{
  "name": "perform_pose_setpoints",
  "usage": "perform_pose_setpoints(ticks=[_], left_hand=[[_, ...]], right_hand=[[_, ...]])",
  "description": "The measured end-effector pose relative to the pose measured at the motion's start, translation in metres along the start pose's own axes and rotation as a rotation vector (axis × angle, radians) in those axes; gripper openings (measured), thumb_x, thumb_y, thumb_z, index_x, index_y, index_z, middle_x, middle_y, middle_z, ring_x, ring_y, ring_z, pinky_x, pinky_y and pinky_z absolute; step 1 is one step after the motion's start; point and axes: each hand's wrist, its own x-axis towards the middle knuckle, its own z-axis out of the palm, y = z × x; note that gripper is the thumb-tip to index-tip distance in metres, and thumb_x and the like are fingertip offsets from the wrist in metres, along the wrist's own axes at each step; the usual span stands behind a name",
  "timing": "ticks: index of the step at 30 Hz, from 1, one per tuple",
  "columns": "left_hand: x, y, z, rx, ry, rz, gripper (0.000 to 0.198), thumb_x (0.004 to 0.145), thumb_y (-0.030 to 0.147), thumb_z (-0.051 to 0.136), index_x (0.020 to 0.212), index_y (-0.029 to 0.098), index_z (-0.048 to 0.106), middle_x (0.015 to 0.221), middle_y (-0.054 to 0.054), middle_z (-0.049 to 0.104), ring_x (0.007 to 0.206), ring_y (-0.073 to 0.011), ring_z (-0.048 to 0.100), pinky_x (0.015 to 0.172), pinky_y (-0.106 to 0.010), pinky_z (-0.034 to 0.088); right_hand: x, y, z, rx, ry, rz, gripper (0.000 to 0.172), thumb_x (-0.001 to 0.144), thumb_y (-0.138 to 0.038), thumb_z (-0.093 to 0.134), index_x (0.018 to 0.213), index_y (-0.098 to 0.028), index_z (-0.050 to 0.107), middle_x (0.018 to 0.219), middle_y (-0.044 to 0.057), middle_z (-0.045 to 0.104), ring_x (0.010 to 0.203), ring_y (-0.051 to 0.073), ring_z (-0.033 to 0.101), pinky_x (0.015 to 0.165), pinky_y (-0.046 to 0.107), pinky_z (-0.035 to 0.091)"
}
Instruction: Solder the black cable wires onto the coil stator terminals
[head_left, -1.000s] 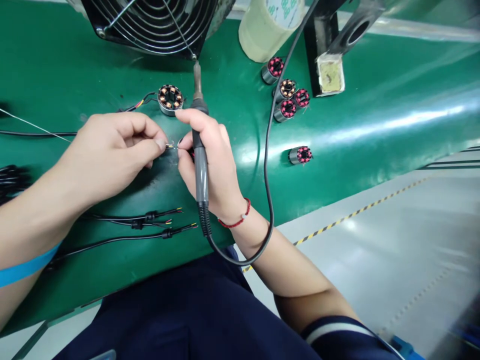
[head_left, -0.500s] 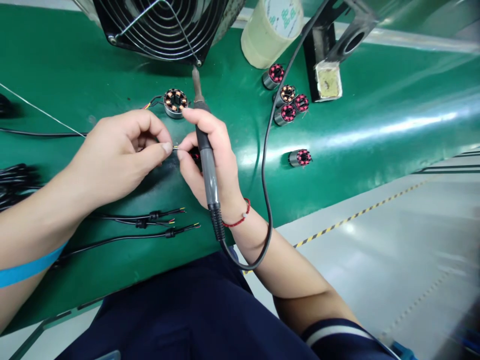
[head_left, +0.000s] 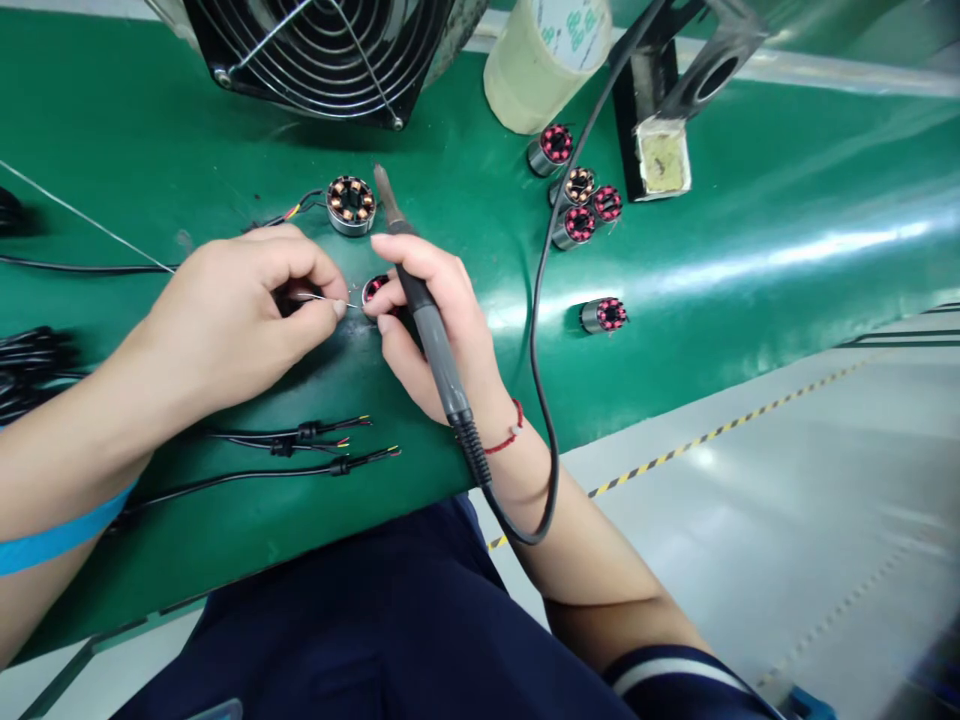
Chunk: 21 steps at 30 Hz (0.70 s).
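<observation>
My left hand [head_left: 251,310] pinches a thin silvery solder wire [head_left: 324,297] between thumb and forefinger, its end pointing right. In my right hand [head_left: 442,320] lies a soldering iron [head_left: 435,340], its tip up and to the left, away from the solder. The right thumb and forefinger are at a small stator with pink-red windings [head_left: 373,290], partly hidden by them; whether they grip it I cannot tell. Just beyond the hands stands a larger stator with copper windings [head_left: 351,205], joined to coloured leads [head_left: 300,207] on its left.
A black fan [head_left: 315,60] stands at the back, beside a tape roll [head_left: 517,80] and an iron stand with a sponge [head_left: 663,160]. Several small stators [head_left: 577,225] are on the right. Black cables [head_left: 262,474] with stripped ends lie in front. The iron's cord [head_left: 534,330] loops over the green bench.
My right hand has shifted right, away from the left fingertips, and the iron has tilted further left. The small stator and the solder at my left fingertips now show more.
</observation>
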Motion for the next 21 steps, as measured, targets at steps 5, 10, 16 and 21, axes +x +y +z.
perform_pose_setpoints(ticks=[5, 10, 16, 21], left_hand=[[0.002, 0.0, 0.003, -0.059, -0.037, -0.163, 0.022, 0.077, 0.038, 0.057, 0.073, 0.021, 0.07, 0.075, 0.004, 0.065, 0.063, -0.0092, 0.052, 0.066, -0.026, 0.037], [0.003, 0.003, 0.001, -0.124, -0.054, -0.256, 0.022, 0.074, 0.039, 0.06, 0.072, 0.021, 0.072, 0.068, 0.004, 0.064, 0.06, -0.009, 0.049, 0.063, -0.025, 0.034], [0.002, 0.002, 0.003, -0.145, -0.039, -0.255, 0.021, 0.075, 0.038, 0.061, 0.072, 0.021, 0.073, 0.074, 0.003, 0.067, 0.065, -0.0098, 0.053, 0.064, -0.025, 0.037], [0.001, 0.006, 0.004, -0.154, -0.036, -0.236, 0.019, 0.077, 0.037, 0.062, 0.071, 0.021, 0.072, 0.076, 0.004, 0.064, 0.063, -0.0078, 0.051, 0.062, -0.025, 0.036]], right_hand=[[0.001, 0.005, -0.001, -0.073, -0.073, -0.086, 0.042, 0.093, -0.007, 0.054, 0.132, -0.02, 0.058, 0.097, -0.002, 0.075, 0.101, 0.02, 0.065, 0.099, 0.04, 0.052], [0.009, 0.001, 0.006, -0.189, -0.044, 0.044, 0.034, 0.103, -0.013, 0.047, 0.133, -0.024, 0.058, 0.091, -0.002, 0.074, 0.098, 0.018, 0.069, 0.102, 0.04, 0.053], [0.003, -0.007, -0.002, -0.101, -0.021, 0.065, 0.034, 0.103, -0.015, 0.051, 0.135, -0.024, 0.057, 0.105, 0.001, 0.078, 0.11, 0.019, 0.072, 0.106, 0.039, 0.056], [-0.019, -0.021, -0.018, 0.118, 0.207, 0.069, 0.023, 0.106, -0.024, 0.055, 0.127, -0.027, 0.063, 0.126, 0.002, 0.075, 0.085, 0.013, 0.075, 0.088, 0.03, 0.064]])
